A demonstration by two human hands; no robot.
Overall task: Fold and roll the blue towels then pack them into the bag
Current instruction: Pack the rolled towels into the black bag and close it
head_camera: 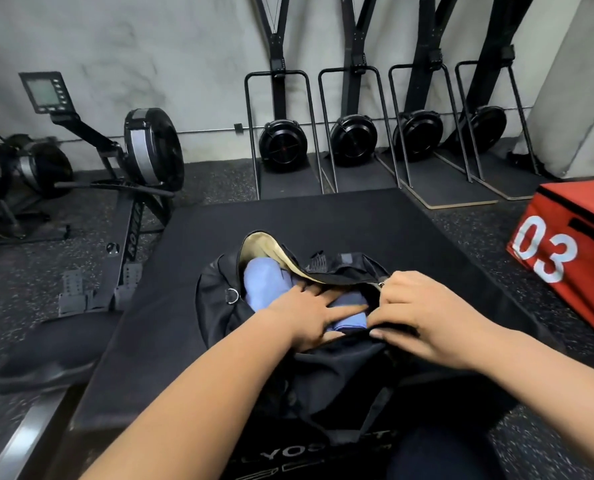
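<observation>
A black duffel bag [216, 299] with a tan lining lies open on a black padded platform [323, 220] in front of me. Inside it a rolled blue towel [262, 282] lies at the far left. A second blue towel [349, 315] sits nearer, partly under my hands. My left hand [306, 315] lies flat with straight fingers pressing on that second towel inside the opening. My right hand [416, 315] grips the bag's near black edge by the zipper, fingers curled round the fabric.
A red box [572, 244] marked 03 stands on the floor to the right. A rowing machine [129, 188] extends along the left of the platform. Several black fan machines [281, 140] stand against the grey back wall. Speckled rubber floor surrounds the platform.
</observation>
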